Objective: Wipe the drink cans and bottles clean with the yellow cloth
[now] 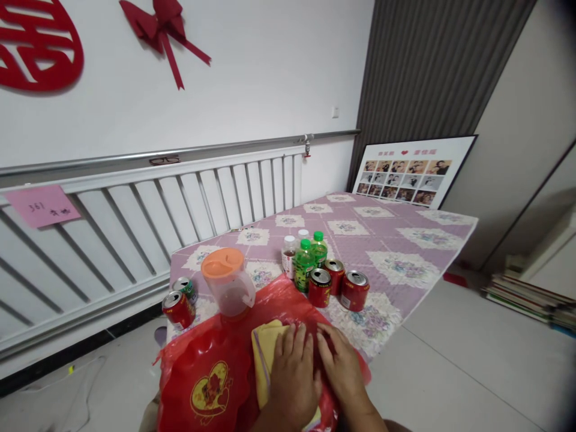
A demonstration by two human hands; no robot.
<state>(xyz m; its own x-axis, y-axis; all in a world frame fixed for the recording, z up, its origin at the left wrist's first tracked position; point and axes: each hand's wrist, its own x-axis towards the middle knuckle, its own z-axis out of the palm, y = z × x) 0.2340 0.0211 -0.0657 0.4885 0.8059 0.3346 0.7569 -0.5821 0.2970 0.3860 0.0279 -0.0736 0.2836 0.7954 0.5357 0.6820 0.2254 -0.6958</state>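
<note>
My left hand (pixel 294 372) lies flat, fingers stretched out, on a folded yellow cloth (pixel 264 354). Close beside it, my right hand (pixel 339 366) has its fingers extended over a red plastic sheet (pixel 281 297); whether it touches the cloth's edge is hidden. Both hands are open. To the left sits a red scalloped tray (pixel 177 387) with a gold heart print. Behind the tray stands a clear plastic pitcher (pixel 229 294) with an orange lid. Just beyond my hands are red cans (pixel 354 292) and green-capped bottles (pixel 305 264).
A table with a purple floral cloth (pixel 405 240) carries everything. White-capped bottles (pixel 288 255) stand among the green ones. At the left edge are a red can (pixel 177 311) and a green can (pixel 185 288). A white radiator (pixel 207 201) lines the wall; a photo board (pixel 414 171) leans behind.
</note>
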